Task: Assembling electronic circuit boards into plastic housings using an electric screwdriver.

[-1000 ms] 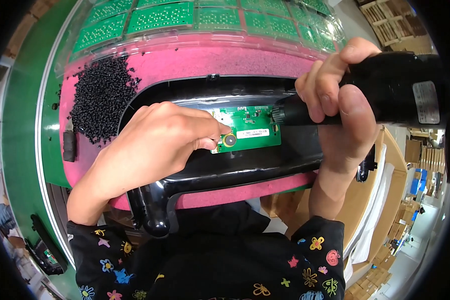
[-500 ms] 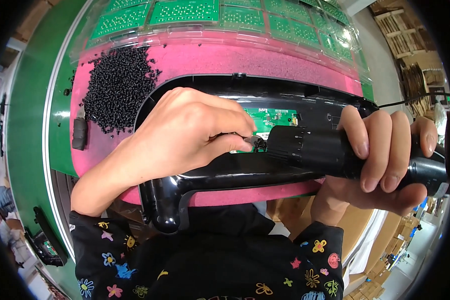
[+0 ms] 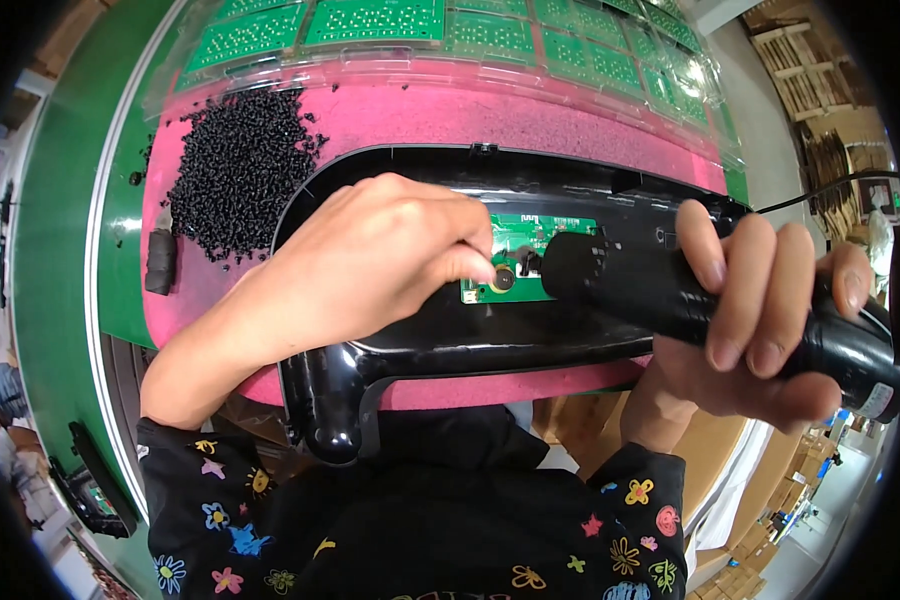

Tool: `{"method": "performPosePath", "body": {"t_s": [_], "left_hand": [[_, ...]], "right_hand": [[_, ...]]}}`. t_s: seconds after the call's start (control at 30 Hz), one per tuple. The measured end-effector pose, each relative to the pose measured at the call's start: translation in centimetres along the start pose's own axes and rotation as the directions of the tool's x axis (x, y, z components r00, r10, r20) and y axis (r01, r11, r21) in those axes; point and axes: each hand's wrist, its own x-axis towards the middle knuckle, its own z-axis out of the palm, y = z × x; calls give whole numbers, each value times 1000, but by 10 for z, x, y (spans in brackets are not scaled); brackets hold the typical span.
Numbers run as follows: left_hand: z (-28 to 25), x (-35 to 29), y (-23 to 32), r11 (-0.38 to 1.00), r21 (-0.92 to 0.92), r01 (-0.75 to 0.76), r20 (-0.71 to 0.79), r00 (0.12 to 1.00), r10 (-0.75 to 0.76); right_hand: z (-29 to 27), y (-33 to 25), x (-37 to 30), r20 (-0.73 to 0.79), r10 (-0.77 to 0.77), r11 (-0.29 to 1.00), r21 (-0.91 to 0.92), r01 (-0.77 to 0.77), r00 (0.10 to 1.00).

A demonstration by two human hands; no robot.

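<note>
Left hand (image 3: 395, 248): pinched nearly closed at centre; seemingly steadied board (image 3: 533, 234); contents unclear.
Right hand (image 3: 760, 320): wrapped driver (image 3: 655, 288) at right, likely supported it.

Housing (image 3: 440, 336) glossy smooth plastic; mat (image 3: 490, 118) matt; tray (image 3: 440, 73) shiny plastic.
</note>
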Motion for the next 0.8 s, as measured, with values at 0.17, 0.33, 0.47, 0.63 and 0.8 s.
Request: {"method": "performPosePath", "body": {"t_s": [0.17,0.33,0.47,0.63,0.8], "left_hand": [[-1,1,6,988,108,108,-157,983,-90],[1,2,9,971,208,116,-179,981,-79],[3,0,6,976,206,77,-205,978,-35],[-1,-1,9,972,220,78,-171,984,-40],[1,-1,10,954,285,87,-151,987,-44]], "right_hand": [[-10,-5,3,80,128,967,-232,-106,988],[-11,-3,1,100,151,948,-296,-116,983],[-4,3,-4,7,130,931,-346,-120,991],[2,6,-4,-33,124,925,-358,-127,992],[0,4,-1,26,134,930,-348,-117,991]]}}
